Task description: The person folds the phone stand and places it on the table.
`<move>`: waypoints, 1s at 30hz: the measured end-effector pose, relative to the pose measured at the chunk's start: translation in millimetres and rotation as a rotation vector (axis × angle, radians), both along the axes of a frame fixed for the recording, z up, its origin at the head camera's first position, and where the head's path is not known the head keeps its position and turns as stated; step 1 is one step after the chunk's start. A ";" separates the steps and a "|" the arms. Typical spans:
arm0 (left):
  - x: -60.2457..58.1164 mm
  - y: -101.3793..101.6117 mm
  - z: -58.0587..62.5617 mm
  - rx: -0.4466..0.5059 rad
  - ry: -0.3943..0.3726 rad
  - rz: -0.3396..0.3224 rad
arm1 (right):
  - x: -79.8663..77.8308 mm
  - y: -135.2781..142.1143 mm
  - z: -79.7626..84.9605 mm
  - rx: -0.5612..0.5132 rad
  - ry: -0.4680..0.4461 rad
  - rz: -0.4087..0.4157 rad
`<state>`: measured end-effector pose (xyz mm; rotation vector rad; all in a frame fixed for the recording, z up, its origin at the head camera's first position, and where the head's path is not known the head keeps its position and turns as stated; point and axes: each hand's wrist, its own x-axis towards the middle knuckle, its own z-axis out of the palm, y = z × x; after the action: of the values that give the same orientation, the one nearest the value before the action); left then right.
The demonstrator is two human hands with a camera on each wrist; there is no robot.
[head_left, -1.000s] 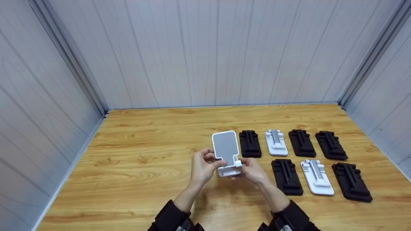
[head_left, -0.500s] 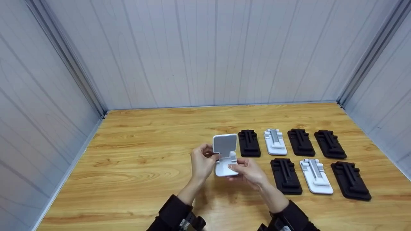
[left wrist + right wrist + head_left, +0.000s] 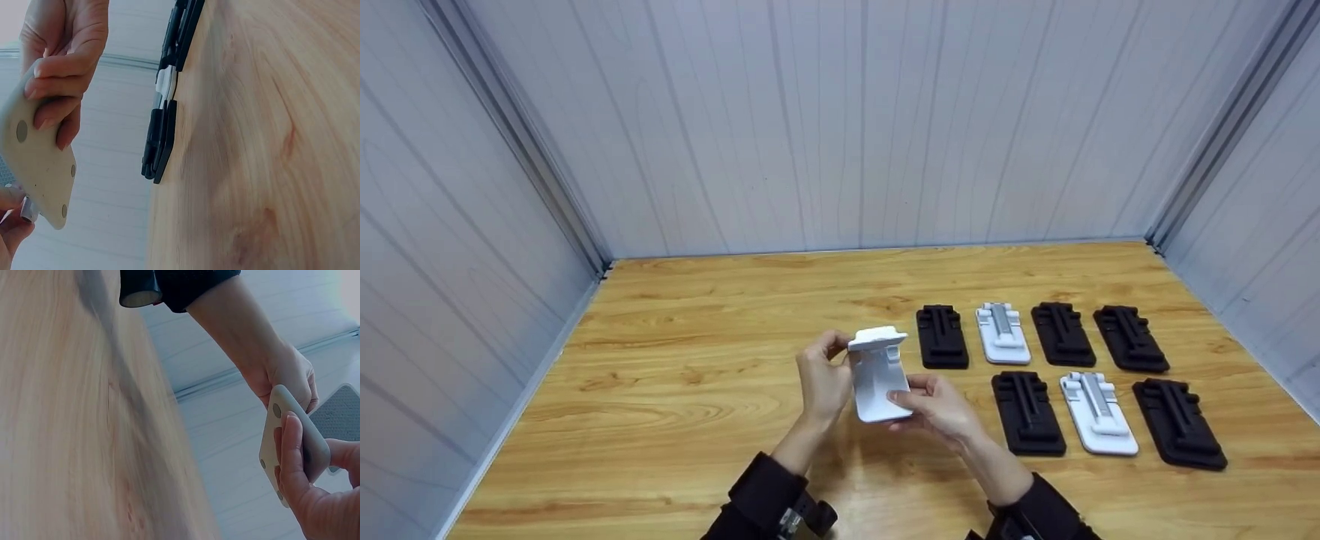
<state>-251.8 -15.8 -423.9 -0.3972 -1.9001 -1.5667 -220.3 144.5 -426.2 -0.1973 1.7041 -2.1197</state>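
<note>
A white folding phone stand is held up over the table in the head view, base towards me, its upper plate tipped back nearly edge-on. My left hand grips its left side near the hinge, the fingertips partly hidden. With thumb on top and fingers beneath, my right hand pinches the lower right of the base. Round pads show on the base's underside in the left wrist view. The right wrist view shows the grey-padded plate behind the base.
Folded phone stands lie in two rows on the right: several black ones, such as the nearest black stand, and two white ones, including the front white stand. The wooden table meets pale panel walls at its back and sides.
The stand's plate, earlier raised with its grey face towards me, has tipped until nearly edge-on. My right hand has shifted from the hinge side to pinching the base, thumb on top.
</note>
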 end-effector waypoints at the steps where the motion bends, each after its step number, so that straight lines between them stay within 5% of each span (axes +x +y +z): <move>1: 0.0 0.1 -0.2 -0.029 0.015 -0.001 | -0.2 0.2 -0.3 -0.002 0.000 -0.003; 7: 3.8 0.9 2.8 -0.288 0.082 0.062 | -2.8 1.2 -2.9 -0.006 0.006 0.002; 10: 8.6 0.5 9.0 -0.344 0.117 0.077 | -4.0 1.6 -3.9 0.006 0.027 0.001; 20: 21.1 -3.0 27.7 -0.365 0.274 0.097 | -5.5 3.0 -5.9 0.036 0.019 -0.040; 30: 20.8 -1.9 19.7 -0.382 0.495 0.141 | -4.4 0.4 -6.4 0.072 0.010 -0.113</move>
<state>-231.0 -17.7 -404.2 -0.7230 -1.7738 -0.9001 -224.7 144.9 -432.6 -0.0929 1.8332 -2.1353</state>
